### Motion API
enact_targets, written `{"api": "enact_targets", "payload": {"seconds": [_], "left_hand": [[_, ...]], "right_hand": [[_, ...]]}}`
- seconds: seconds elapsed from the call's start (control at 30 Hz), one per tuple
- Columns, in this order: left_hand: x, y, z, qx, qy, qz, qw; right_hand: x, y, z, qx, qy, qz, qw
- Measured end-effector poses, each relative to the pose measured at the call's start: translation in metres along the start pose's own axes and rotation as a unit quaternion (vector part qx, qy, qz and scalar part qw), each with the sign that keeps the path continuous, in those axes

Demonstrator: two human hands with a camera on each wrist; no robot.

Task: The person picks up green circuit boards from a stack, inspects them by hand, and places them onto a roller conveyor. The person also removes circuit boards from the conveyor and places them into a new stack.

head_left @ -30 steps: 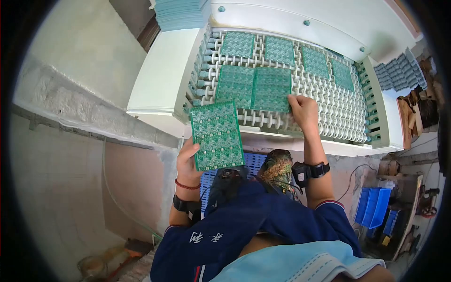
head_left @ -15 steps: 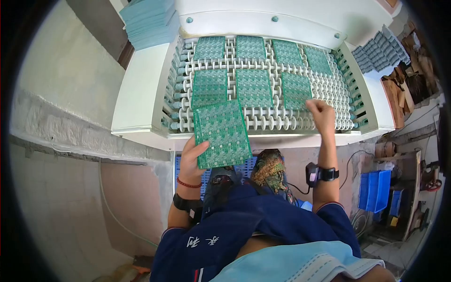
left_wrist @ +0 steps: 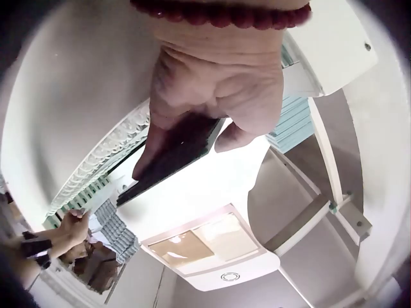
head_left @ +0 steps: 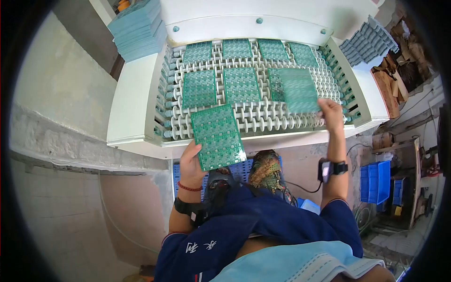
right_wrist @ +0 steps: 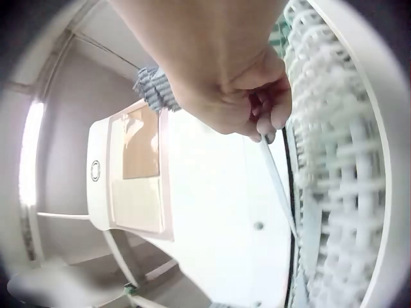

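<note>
My left hand (head_left: pixel 190 162) grips a green circuit board (head_left: pixel 218 137) by its near left edge, thumb on top, in front of the machine's roller bed. In the left wrist view that board (left_wrist: pixel 176 151) appears dark and edge-on between thumb and fingers. My right hand (head_left: pixel 331 114) pinches the near right corner of another circuit board (head_left: pixel 300 91), blurred by motion. This one overlaps a front-row board (head_left: pixel 276 85) on the rollers. Thin and edge-on, the pinched board (right_wrist: pixel 277 176) shows below the fingertips in the right wrist view.
White wheeled rollers (head_left: pixel 263 117) fill the bed, with further circuit boards (head_left: pixel 242 84) in two rows. Blue-grey stacked sheets (head_left: pixel 138 33) stand on the left ledge, grey corrugated pieces (head_left: pixel 369 42) on the right one. Blue bins (head_left: pixel 375 181) sit at lower right.
My right hand has moved right, and a board now shifts right with it, baring part of the board beneath. The left hand keeps its board. The head view has shifted.
</note>
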State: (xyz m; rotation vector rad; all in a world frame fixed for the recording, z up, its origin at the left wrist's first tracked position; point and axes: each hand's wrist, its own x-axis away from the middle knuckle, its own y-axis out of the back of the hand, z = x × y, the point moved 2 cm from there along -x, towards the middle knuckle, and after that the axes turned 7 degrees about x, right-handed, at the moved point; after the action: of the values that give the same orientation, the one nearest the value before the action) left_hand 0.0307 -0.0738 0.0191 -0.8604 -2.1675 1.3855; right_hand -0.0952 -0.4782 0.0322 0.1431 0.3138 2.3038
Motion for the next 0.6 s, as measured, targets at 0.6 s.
{"api": "enact_targets", "payload": {"seconds": [0.6], "left_hand": [[0.006,0.012,0.012,-0.091,0.020,-0.022,0.995]], "right_hand": [[0.109,-0.150,0.036,-0.029,-0.036,0.377,0.925]]}}
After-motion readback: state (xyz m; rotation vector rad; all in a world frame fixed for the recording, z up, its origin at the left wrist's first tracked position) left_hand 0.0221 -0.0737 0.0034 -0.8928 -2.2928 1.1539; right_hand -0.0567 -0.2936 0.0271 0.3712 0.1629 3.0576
